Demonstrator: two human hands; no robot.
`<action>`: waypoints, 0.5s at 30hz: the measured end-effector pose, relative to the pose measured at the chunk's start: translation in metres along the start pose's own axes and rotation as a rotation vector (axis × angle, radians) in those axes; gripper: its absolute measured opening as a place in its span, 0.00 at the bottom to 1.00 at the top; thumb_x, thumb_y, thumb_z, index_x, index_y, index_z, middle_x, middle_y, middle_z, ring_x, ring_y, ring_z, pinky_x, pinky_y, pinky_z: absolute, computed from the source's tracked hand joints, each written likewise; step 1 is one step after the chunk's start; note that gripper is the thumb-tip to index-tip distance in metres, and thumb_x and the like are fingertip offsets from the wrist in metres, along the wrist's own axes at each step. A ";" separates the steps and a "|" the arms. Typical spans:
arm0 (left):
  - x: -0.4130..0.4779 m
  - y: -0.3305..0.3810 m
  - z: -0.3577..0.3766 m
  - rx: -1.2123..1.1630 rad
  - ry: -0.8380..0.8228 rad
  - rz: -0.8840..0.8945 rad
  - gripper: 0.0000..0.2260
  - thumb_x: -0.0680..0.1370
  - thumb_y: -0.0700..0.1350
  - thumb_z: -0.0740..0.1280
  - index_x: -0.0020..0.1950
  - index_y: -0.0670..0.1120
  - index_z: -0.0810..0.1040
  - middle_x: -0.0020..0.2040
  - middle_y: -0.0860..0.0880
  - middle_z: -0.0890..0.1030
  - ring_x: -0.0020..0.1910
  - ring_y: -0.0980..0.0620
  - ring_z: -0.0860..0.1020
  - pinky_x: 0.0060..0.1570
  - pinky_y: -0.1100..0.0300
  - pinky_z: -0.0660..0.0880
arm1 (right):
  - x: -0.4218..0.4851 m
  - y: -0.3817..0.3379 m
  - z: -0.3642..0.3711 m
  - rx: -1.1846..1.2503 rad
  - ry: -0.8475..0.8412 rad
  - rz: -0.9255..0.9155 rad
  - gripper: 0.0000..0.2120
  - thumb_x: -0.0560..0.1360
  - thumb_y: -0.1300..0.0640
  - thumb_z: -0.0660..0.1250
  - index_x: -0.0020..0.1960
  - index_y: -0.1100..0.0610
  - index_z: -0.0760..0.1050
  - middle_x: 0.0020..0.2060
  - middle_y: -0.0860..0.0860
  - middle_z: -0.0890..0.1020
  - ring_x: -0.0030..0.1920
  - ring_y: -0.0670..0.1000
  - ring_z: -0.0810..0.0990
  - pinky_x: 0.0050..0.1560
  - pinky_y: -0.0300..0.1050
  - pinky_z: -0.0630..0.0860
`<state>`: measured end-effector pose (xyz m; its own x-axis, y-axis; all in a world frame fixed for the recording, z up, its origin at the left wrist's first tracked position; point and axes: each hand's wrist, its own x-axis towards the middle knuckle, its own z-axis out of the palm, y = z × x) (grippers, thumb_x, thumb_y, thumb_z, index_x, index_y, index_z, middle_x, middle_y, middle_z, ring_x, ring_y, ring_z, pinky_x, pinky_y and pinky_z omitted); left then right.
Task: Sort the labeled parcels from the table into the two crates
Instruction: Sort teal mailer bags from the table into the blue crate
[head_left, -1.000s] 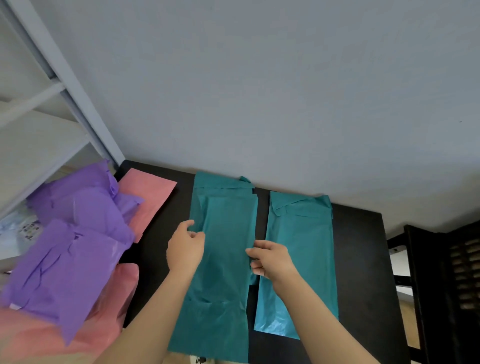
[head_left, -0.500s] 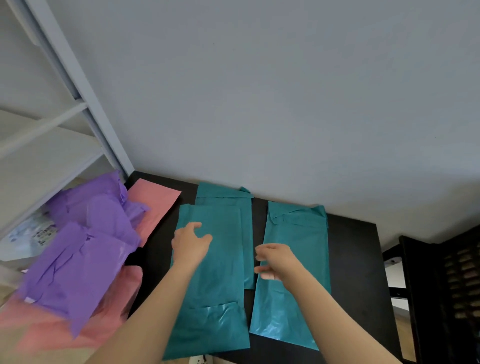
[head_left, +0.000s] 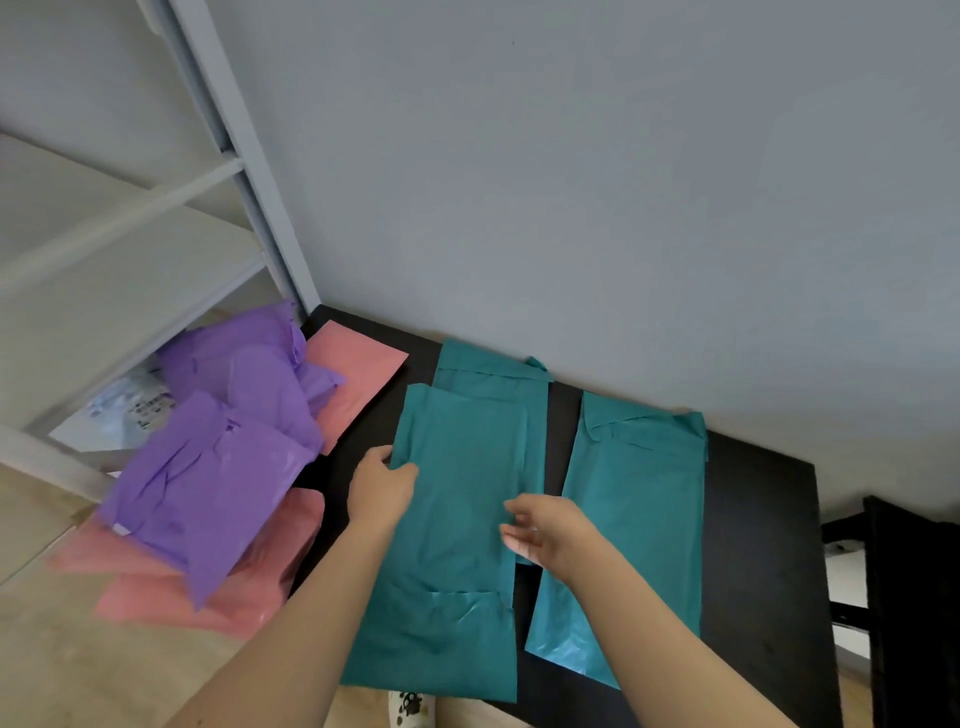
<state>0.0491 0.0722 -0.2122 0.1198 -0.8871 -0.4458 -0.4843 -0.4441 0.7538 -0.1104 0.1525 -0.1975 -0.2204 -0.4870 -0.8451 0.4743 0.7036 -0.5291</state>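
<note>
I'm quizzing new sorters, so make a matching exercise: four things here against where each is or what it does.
Things:
1 left hand
2 right hand
3 big purple parcel
4 flat pink parcel

Places or states:
a at the table's far left corner
b grips the top teal parcel's left edge
c open, holding nothing
d piled on pink parcels

Pairs: 1b, 2c, 3d, 4a
</note>
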 end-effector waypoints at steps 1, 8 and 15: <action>-0.001 0.003 -0.002 -0.034 0.003 -0.002 0.14 0.74 0.38 0.64 0.59 0.42 0.77 0.48 0.47 0.81 0.42 0.49 0.78 0.45 0.53 0.75 | 0.000 -0.002 0.001 0.003 0.015 -0.015 0.09 0.76 0.68 0.65 0.55 0.62 0.70 0.39 0.55 0.74 0.32 0.49 0.74 0.34 0.42 0.76; -0.024 0.068 -0.016 -0.335 0.034 0.167 0.07 0.74 0.36 0.64 0.40 0.48 0.77 0.37 0.51 0.79 0.38 0.51 0.76 0.43 0.55 0.73 | -0.029 -0.057 -0.005 0.021 0.095 -0.295 0.12 0.74 0.68 0.68 0.55 0.59 0.75 0.25 0.49 0.72 0.18 0.43 0.64 0.19 0.34 0.62; -0.050 0.119 -0.016 -0.458 -0.057 0.358 0.05 0.74 0.35 0.65 0.43 0.45 0.77 0.42 0.46 0.79 0.42 0.50 0.75 0.45 0.55 0.72 | -0.083 -0.100 -0.033 -0.013 0.160 -0.603 0.03 0.76 0.63 0.67 0.46 0.57 0.79 0.24 0.49 0.73 0.20 0.44 0.65 0.24 0.36 0.68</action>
<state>-0.0001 0.0613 -0.0927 -0.0358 -0.9894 -0.1405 -0.0607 -0.1381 0.9885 -0.1679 0.1393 -0.0771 -0.5712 -0.7181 -0.3975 0.2161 0.3356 -0.9169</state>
